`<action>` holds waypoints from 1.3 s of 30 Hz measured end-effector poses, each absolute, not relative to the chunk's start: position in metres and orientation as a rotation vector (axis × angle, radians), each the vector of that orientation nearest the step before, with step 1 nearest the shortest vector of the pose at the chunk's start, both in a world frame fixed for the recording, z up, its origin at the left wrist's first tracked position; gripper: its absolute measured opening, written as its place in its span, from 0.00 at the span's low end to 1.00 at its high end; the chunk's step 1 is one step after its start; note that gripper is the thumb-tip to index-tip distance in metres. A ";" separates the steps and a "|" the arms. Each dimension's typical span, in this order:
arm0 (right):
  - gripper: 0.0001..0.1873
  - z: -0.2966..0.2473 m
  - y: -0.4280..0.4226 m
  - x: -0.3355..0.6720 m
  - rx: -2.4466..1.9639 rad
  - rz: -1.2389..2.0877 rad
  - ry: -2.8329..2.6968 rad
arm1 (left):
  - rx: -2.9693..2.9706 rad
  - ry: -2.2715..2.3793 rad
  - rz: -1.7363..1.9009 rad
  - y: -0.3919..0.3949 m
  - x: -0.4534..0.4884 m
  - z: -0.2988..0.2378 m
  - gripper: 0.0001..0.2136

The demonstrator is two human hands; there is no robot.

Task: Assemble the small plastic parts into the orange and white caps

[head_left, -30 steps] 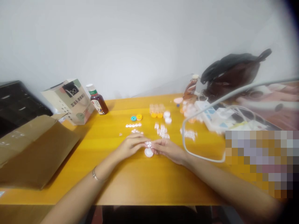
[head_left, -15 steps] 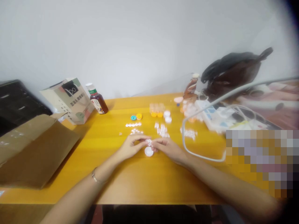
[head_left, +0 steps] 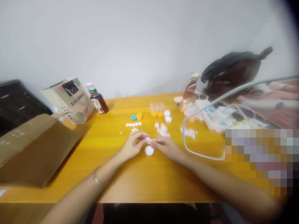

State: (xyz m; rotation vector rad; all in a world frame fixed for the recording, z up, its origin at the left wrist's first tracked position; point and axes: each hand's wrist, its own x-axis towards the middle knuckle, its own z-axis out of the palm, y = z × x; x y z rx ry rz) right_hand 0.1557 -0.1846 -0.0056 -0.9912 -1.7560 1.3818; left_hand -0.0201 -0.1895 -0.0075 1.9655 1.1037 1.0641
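Between the fingertips of both hands is a small white plastic piece [head_left: 149, 141] with dark spots or holes. My left hand [head_left: 135, 144] pinches it from the left, and my right hand [head_left: 166, 146] grips its other side. Just below the fingers a round white cap [head_left: 149, 151] lies on the table with its hollow side up. Beyond my left hand are a row of small white parts [head_left: 133, 124] and a loose group of white pieces [head_left: 135, 131]. More white pieces [head_left: 163, 129] lie past my right hand.
A teal disc [head_left: 133, 117] and a yellow disc [head_left: 139, 116] lie farther back, near orange-based clear containers [head_left: 157, 110] and white caps [head_left: 167, 116]. A cardboard box [head_left: 35, 152], paper bag [head_left: 76, 99] and dark bottle [head_left: 97, 99] stand left. A white cable [head_left: 187, 146] loops at right.
The white piece has turned a little between my fingers, now looking narrower. Both hands stay at nearly the same spot above the cap.
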 end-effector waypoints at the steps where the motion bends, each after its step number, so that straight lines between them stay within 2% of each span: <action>1: 0.14 -0.006 -0.184 0.156 -0.993 1.386 -1.748 | 2.006 1.107 1.077 -0.190 -0.022 -0.007 0.10; 9: 0.11 -0.011 -0.178 0.161 -0.794 1.850 -1.321 | 2.422 0.890 1.076 -0.193 -0.029 -0.002 0.10; 12: 0.14 -0.013 -0.176 0.163 -0.804 1.959 -1.211 | 2.425 0.883 1.100 -0.193 -0.027 -0.006 0.11; 17: 0.14 -0.014 -0.171 0.165 -0.938 1.818 -1.044 | 2.377 1.034 1.063 -0.184 -0.031 -0.015 0.17; 22: 0.08 -0.018 -0.167 0.164 -0.891 1.819 -0.952 | 2.464 0.974 0.781 -0.175 -0.028 -0.019 0.14; 39: 0.09 -0.023 -0.166 0.163 -0.839 1.915 -0.827 | 2.444 1.061 0.718 -0.172 -0.019 -0.025 0.09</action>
